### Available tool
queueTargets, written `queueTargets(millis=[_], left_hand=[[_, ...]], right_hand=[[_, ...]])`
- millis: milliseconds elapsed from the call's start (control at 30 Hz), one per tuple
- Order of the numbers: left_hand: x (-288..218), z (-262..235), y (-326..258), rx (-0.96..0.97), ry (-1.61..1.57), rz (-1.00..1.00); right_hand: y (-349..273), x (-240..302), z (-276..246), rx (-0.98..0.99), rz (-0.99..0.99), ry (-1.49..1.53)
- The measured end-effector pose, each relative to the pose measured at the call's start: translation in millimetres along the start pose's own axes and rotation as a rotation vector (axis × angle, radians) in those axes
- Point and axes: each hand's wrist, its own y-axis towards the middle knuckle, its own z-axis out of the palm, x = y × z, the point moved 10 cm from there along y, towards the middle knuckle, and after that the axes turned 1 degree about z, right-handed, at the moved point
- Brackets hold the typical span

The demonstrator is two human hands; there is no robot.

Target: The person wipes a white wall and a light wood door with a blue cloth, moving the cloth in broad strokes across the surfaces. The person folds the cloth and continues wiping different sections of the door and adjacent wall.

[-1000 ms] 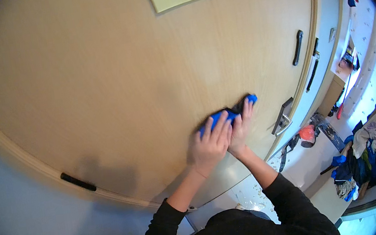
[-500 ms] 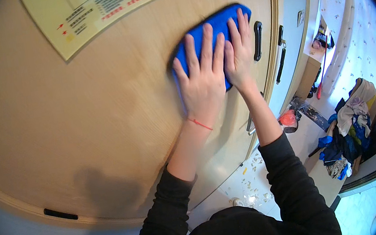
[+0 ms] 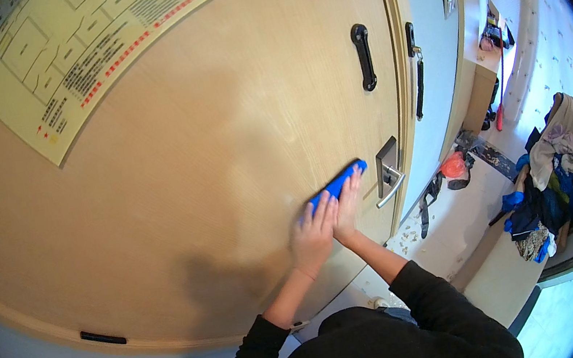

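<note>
A blue cloth pad [image 3: 335, 188] lies against a light wooden door [image 3: 179, 194], seen at a slant, with much of its face covered by my hands. The fingers of my left hand [image 3: 312, 240] are stretched out flat over its lower left part. My right hand [image 3: 348, 214] lies close beside it, fingers straight, pressing on the pad's right part. Both hands are open and pushing rather than wrapped around it; my thumbs are mostly hidden. Just right of the pad is the metal lever handle [image 3: 390, 175]. Higher up, a black pull handle [image 3: 364, 57] is fixed to the door.
A yellow printed sheet [image 3: 100, 51] is stuck on the door's upper left. Keys hang from a lock [image 3: 412, 40] on the pale door at right. Heaped clothes [image 3: 556, 170] lie at the far right. A red bag [image 3: 454, 166] and dark items sit on the floor.
My hands and the blue pad have moved down the door, from beside the black pull handle to beside the lever handle. The view has shifted, with more of the sheet showing.
</note>
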Motion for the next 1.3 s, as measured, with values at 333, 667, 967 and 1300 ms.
queueTargets(millis=[333, 667, 967, 1300], left_hand=[[-2, -8, 111, -0.107, 0.273, -0.032], [-57, 45, 73, -0.011, 0.007, 0.097], [58, -71, 159, -0.219, 0.23, -0.362], [51, -101, 271, -0.321, 0.318, -0.319]], right_hand=[[121, -28, -26, -0.09, -0.128, -0.058], [52, -77, -40, 0.113, 0.245, -0.298], [188, 70, -21, 0.155, -0.418, 0.121], [345, 75, -40, -0.13, -0.419, -0.277]])
